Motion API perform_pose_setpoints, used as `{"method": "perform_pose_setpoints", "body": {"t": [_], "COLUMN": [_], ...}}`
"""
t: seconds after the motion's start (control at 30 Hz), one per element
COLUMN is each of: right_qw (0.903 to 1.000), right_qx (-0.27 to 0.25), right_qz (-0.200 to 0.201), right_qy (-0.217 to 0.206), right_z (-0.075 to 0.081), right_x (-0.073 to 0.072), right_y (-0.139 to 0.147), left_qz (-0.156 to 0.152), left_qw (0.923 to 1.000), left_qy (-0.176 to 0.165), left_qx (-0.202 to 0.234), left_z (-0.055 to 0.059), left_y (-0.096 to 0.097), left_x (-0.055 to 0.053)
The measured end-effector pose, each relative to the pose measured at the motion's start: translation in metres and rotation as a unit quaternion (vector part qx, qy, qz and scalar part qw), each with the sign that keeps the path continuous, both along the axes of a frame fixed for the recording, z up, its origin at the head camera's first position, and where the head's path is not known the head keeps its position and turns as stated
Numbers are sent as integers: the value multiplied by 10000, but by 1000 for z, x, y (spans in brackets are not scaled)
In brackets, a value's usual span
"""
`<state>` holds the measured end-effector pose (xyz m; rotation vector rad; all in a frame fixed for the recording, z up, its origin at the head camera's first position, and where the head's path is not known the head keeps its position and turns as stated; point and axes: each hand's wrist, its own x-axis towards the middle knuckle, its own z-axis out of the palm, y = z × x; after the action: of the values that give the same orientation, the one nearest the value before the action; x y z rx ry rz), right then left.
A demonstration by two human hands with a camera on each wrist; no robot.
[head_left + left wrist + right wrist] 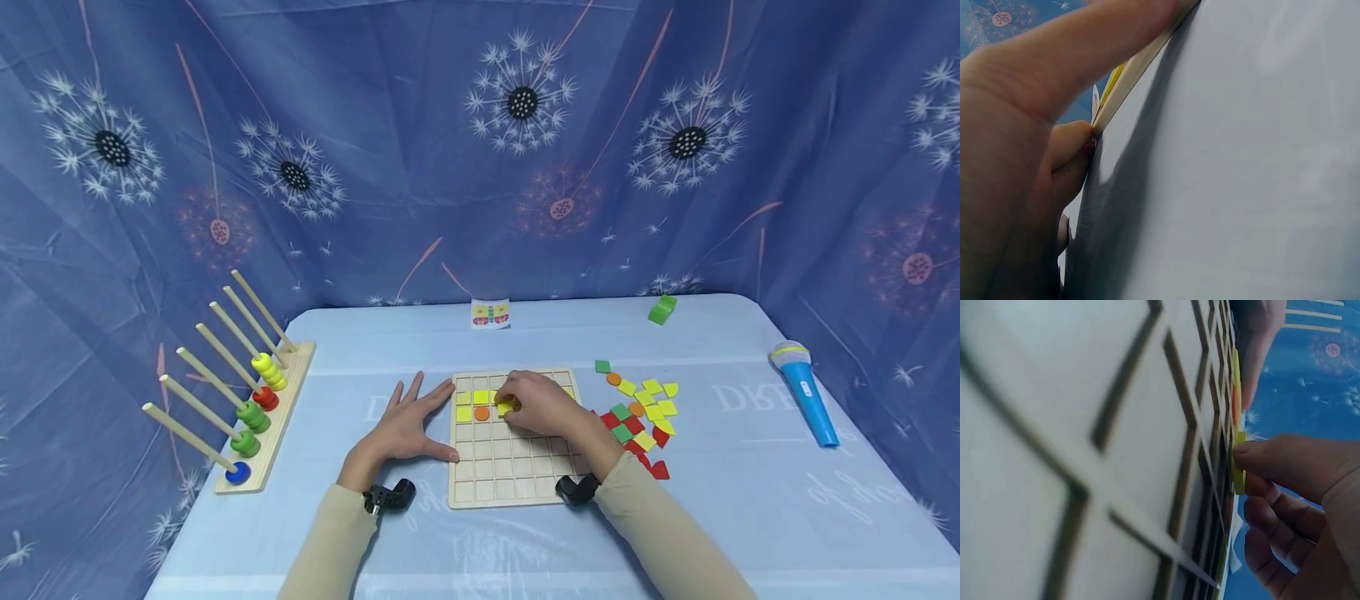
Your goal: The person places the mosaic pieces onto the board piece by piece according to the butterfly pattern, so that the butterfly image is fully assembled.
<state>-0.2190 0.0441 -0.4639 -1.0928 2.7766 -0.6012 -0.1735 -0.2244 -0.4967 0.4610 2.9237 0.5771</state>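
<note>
In the head view a wooden grid board [480,471] lies on the table, with several yellow square tiles [464,413] and an orange round tile [482,413] in its upper cells. My right hand [543,406] pinches a yellow tile [1240,481] between thumb and fingers, close over the cell right of the orange round. Part of the board's upper rows is hidden behind this hand. At the board's left edge rests my left hand [405,427], fingers spread, its thumb [1104,44] and index finger touching the wooden rim.
Loose red, green, yellow and orange tiles [647,398] lie scattered right of the board. Beyond it are a small picture card [491,319] and a green block [662,309]. A blue toy microphone [813,404] lies far right; a peg rack [288,392] with coloured beads stands left.
</note>
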Motion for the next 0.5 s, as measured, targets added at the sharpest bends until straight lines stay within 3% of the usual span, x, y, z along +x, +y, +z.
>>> {"method": "perform_pose_setpoints", "body": {"t": [0.3, 0.5], "right_qw": [9996, 9997], "right_qx": [-83, 12], "right_qz": [128, 216], "right_qy": [-223, -90], "right_z": [1, 0], "right_x": [0, 0], "right_y": [-7, -7], "left_qz": [-53, -104], "left_qw": [10000, 9999], "left_qy": [24, 49], "left_qx": [4, 0], "left_z": [1, 1], "left_y": [0, -1], "left_x": [0, 0]}}
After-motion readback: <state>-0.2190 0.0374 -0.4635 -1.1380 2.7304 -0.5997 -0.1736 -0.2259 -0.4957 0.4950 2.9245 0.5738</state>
